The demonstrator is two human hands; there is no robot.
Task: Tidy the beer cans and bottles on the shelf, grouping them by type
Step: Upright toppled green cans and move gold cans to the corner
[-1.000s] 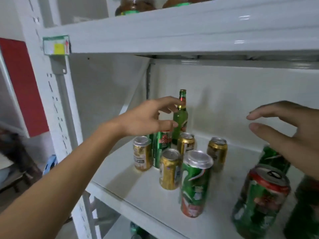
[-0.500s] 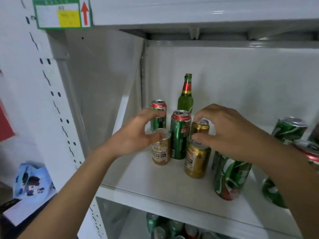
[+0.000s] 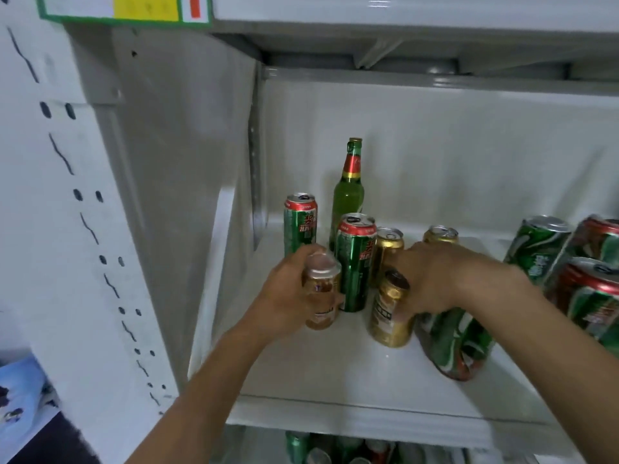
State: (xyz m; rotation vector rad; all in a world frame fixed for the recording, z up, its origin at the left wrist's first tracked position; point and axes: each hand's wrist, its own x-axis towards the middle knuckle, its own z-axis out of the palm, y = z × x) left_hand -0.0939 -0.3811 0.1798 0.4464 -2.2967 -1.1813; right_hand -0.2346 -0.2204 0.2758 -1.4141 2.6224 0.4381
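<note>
The left hand [image 3: 284, 296] was wrapped around a blurred gold can [image 3: 321, 293] near the front left of the shelf [image 3: 335, 373], its grip clamped on the can's side. The right hand [image 3: 435, 279] had its grip closed on a second gold can [image 3: 390, 313], which leaned slightly. Between the two stood a tall green can [image 3: 355, 262]. Behind it were another green can [image 3: 300, 222], a green bottle [image 3: 349, 192] by the back wall, and two more gold cans [image 3: 388, 246] [image 3: 440, 234]. A green can [image 3: 452, 343] leaned under the right wrist, and more green cans [image 3: 536, 246] crowded the right edge.
</note>
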